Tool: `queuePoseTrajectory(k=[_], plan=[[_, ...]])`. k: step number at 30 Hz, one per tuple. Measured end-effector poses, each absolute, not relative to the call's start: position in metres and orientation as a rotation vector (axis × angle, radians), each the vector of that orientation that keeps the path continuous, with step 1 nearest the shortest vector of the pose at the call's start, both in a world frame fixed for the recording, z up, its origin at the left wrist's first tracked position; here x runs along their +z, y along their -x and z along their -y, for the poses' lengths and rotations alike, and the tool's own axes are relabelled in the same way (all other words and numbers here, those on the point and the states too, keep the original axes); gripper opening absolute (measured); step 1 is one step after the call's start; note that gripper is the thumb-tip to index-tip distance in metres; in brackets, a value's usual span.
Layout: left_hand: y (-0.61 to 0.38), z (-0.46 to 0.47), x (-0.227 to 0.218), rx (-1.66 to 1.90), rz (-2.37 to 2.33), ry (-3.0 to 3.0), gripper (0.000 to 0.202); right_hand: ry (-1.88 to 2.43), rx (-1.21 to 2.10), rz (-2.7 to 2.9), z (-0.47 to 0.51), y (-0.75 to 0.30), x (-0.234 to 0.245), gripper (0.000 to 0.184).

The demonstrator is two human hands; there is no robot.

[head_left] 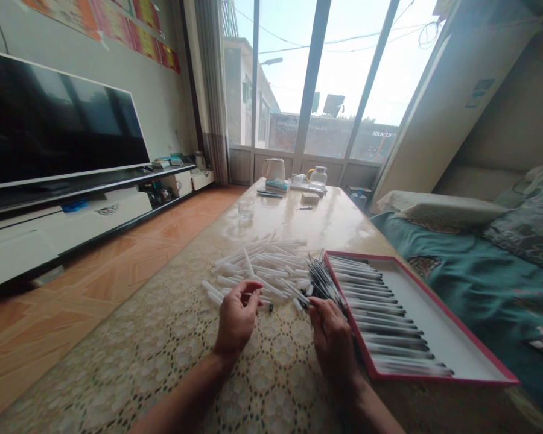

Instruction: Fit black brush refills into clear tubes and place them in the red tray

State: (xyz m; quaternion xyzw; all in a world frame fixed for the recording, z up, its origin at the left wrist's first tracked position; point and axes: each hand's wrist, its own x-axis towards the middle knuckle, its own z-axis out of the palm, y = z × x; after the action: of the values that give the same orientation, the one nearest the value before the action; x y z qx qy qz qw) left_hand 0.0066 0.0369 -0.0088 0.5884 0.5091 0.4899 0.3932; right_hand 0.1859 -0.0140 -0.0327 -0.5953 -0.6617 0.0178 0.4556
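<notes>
My left hand point(236, 319) rests on the lace-patterned tablecloth point(163, 361), fingers curled round a white pen tube point(259, 296) at the near edge of a heap of white pen tubes point(262, 265). My right hand point(332, 337) lies beside the box's left rim, fingertips pinched at a bundle of dark pen refills point(322, 278). A shallow red-edged box point(438, 325) to the right holds a row of several assembled pens point(380, 313).
At the table's far end stand a kettle point(274, 169), a glass jug point(318, 176), a drinking glass point(245, 208) and small items. A TV point(54, 120) on a low white cabinet lines the left wall. A teal-covered sofa point(479, 271) borders the right.
</notes>
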Motion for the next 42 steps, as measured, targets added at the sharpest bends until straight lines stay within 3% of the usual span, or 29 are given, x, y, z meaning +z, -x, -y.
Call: queuePoseTrajectory(k=[3,13,17,20,32,42], plan=[[0.000,-0.042,-0.008,1.197,-1.341,-1.736,0.015,1.495,0.036,1.537,0.012,-0.189,-0.033,0.022],[-0.010,-0.032,-0.006,0.958,-1.264,-2.328,0.031,1.527,0.016,1.466,0.011,-0.188,-0.031,0.024],[-0.023,-0.032,-0.016,0.643,-1.050,-2.712,0.047,1.533,0.023,1.451,0.011,-0.188,-0.031,0.023],[-0.027,-0.035,-0.024,0.460,-0.961,-2.823,0.048,1.537,0.025,1.444,0.011,-0.188,-0.031,0.024],[-0.021,-0.035,-0.015,0.623,-1.090,-2.794,0.025,1.540,0.014,1.453,0.012,-0.189,-0.029,0.023],[-0.022,-0.035,-0.019,0.596,-0.977,-2.845,0.033,1.542,0.005,1.458,0.012,-0.189,-0.029,0.024]])
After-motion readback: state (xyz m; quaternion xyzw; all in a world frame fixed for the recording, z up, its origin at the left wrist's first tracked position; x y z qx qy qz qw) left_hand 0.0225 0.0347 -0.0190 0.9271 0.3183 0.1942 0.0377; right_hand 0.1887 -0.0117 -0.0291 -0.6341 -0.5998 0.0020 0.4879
